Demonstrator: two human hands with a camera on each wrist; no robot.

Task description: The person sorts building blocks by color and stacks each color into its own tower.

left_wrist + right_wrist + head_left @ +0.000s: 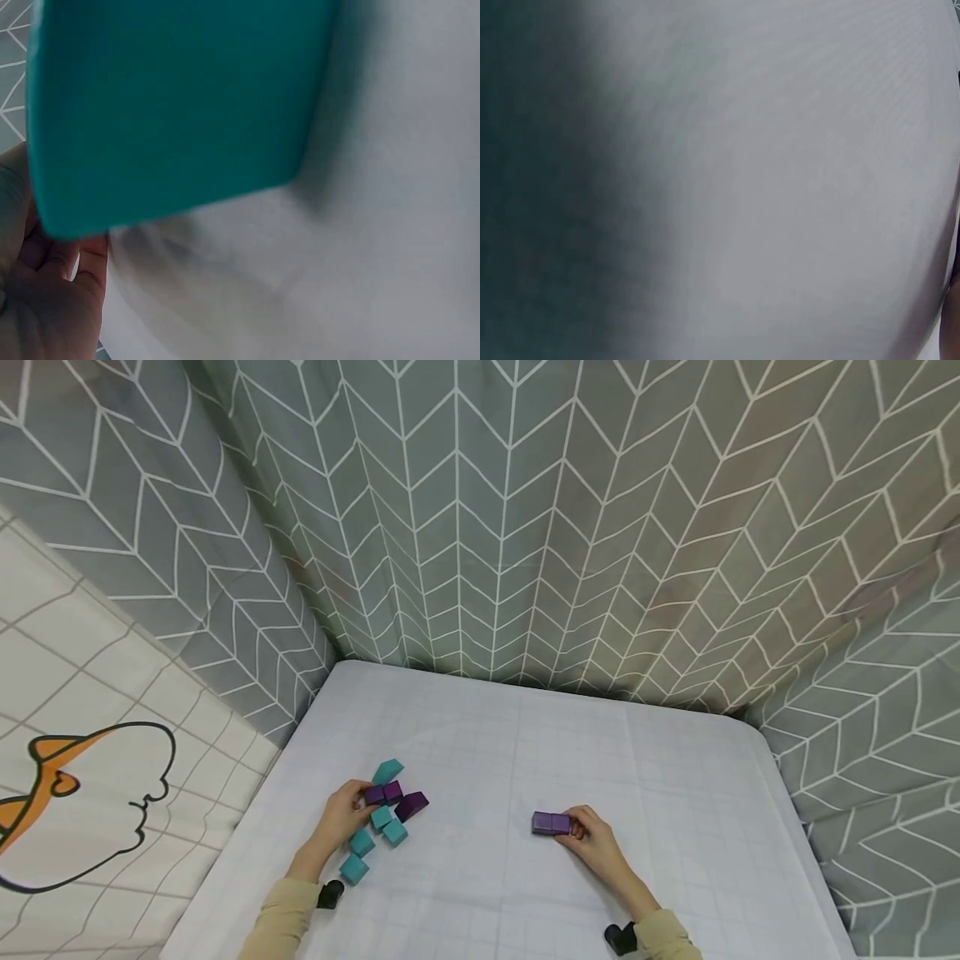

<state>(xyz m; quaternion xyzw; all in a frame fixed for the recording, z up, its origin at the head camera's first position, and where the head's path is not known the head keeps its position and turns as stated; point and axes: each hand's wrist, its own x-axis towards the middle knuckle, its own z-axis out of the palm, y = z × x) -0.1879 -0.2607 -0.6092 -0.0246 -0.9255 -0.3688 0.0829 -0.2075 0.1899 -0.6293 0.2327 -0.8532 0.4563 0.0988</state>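
Observation:
In the head view my left hand (343, 820) pinches a purple block (374, 796) between thumb and fingers. Against that block stands a second purple cube (393, 792). A dark purple wedge-like block (412, 806) lies just to their right, and a teal slanted block (387, 771) lies behind. Several teal cubes (362, 842) trail toward me beside the hand. Farther right, my right hand (597, 846) grips one end of two purple cubes (551, 823) set side by side. A teal block (180, 112) fills much of the left wrist view, partly covering the left hand (52, 300).
A white cloth covers the table (465, 743). Grey patterned curtains (495, 527) hang behind it and at the right, and a white checked cloth (202, 760) hangs at the left. The right wrist view is mostly blurred cloth with a dark patch at left.

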